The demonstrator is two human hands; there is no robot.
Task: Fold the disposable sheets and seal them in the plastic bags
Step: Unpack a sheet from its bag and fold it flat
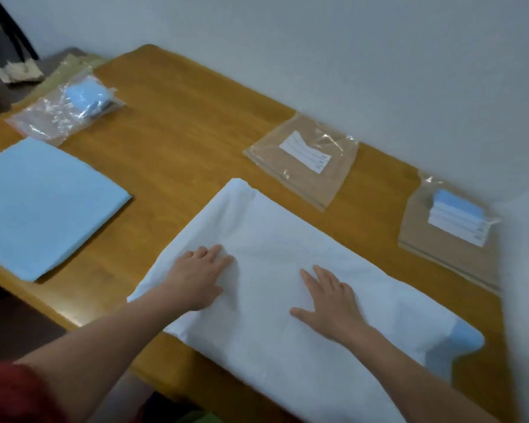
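Observation:
A white disposable sheet (275, 239) lies partly folded across the wooden table (180, 126), with a blue corner showing at its right end. My left hand (196, 276) rests flat on its left part, fingers apart. On its middle my right hand (330, 300) presses flat too. A folded blue sheet (40, 206) lies to the left. An empty plastic bag (303, 160) with a white label lies behind the white sheet. A bag holding a folded sheet (452, 221) sits at the right. Another filled bag (71, 108) is at the far left.
A pale wall runs close behind the table's far edge. Beyond the table's far left corner stand a dark chair (3, 41) and a low dark surface with a frayed tan item (19, 73). The table's near edge runs under my forearms.

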